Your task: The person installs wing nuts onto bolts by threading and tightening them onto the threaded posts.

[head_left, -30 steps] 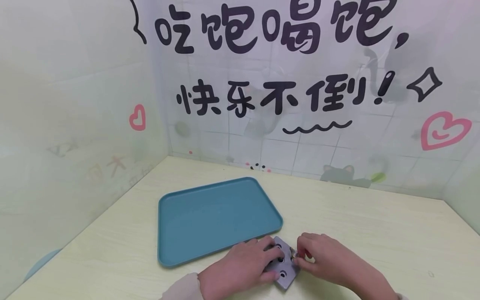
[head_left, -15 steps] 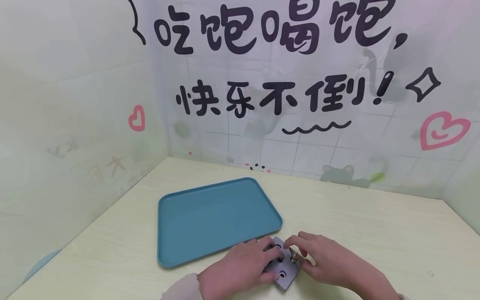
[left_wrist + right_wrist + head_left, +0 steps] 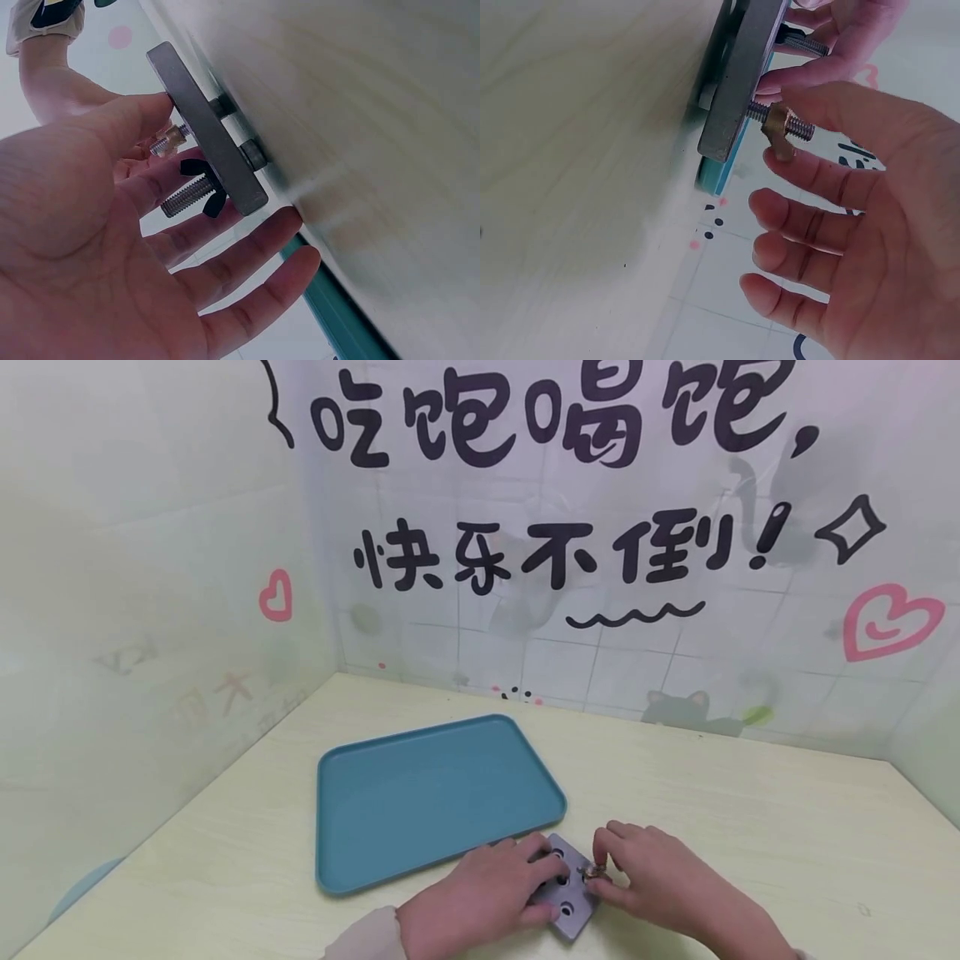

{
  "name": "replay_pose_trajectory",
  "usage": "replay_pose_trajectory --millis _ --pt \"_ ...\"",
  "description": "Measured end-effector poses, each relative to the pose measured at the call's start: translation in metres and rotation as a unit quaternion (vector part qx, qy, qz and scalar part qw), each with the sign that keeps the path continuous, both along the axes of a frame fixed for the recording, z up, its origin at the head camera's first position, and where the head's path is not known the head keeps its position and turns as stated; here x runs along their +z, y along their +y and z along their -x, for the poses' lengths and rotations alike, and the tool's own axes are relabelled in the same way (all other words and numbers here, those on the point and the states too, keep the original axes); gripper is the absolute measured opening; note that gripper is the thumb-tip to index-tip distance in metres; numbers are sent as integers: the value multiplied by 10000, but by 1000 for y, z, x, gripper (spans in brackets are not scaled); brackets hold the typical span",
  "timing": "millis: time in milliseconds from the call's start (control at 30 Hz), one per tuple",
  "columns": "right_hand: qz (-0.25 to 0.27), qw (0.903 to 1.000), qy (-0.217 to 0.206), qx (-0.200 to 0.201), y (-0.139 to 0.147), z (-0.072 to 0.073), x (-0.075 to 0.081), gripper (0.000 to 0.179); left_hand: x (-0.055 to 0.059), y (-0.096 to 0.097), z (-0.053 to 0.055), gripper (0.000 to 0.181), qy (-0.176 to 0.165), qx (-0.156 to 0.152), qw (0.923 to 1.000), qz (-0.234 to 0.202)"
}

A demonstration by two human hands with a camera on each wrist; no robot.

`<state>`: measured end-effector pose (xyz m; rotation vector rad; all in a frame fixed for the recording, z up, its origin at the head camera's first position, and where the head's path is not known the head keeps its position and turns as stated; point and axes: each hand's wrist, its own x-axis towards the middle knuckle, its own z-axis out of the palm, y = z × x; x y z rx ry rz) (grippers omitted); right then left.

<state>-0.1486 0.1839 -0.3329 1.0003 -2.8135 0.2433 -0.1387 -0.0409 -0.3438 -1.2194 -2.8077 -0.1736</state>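
Observation:
A thick grey metal plate with several round holes stands just above the table, bolts through it. My left hand steadies the plate, thumb at one edge and fingers across its holes. In the left wrist view a black wing nut sits on one threaded bolt, near my left fingers. A brass-coloured wing nut is partway along another bolt, apart from the plate's face. My right hand has thumb and index finger at that brass nut, the index tip against a wing; its other fingers are loosely bent.
A blue rectangular tray lies on the pale wooden table, close behind my left hand. A printed wall covering closes off the back and sides.
My right index finger reached forward over the brass wing nut, then drew back to it; the nut's wings now stand at a different angle. The left hand and plate stay put.

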Motion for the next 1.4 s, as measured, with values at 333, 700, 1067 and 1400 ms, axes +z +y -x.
replay_pose_trajectory --millis 333,700,1067,1400 --pt "-18 9996 -253 -124 0 0 4 24 1 1 -1 36 -110 75 9999 34" --pt "482 9949 -483 739 1 -2 5 43 0 0 1 39 -14 -19 10000 89" --pt "265 9989 -191 337 0 1 2 14 0 0 1 36 -16 -11 10000 25" --pt "15 10000 53 58 1 1 2 21 -1 1 0 36 -65 40 10000 30"
